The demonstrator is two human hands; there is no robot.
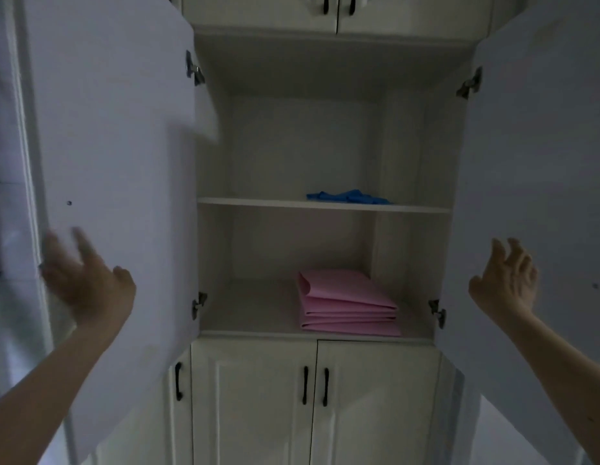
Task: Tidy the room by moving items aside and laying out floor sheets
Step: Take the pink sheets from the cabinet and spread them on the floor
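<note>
At the far left, the left hand (85, 278) is reaching up with its fingers spread wide and holding nothing; it is blurred, lying against or just in front of the inner face of the left door (114, 146), and whether it is touching cannot be told. That door is standing wide open on two metal hinges.

In the middle, the cupboard (322, 333) is showing two open compartments divided by a white shelf (258, 202). A crumpled blue item (347, 197), perhaps a glove or cloth, is lying on the shelf toward its right half. In the lower compartment, a stack of folded pink sheets (348, 305) is sitting flat on the compartment floor, right of centre and near the front edge, apart from the side walls. Below it, two closed lower doors (265, 404) with dark handles are facing the camera.

On the right, the right door (540, 146) is also standing open. The right hand (506, 280) is hovering near its inner face with fingers loosely curled and apart, gripping nothing; contact with the door cannot be made out.
</note>
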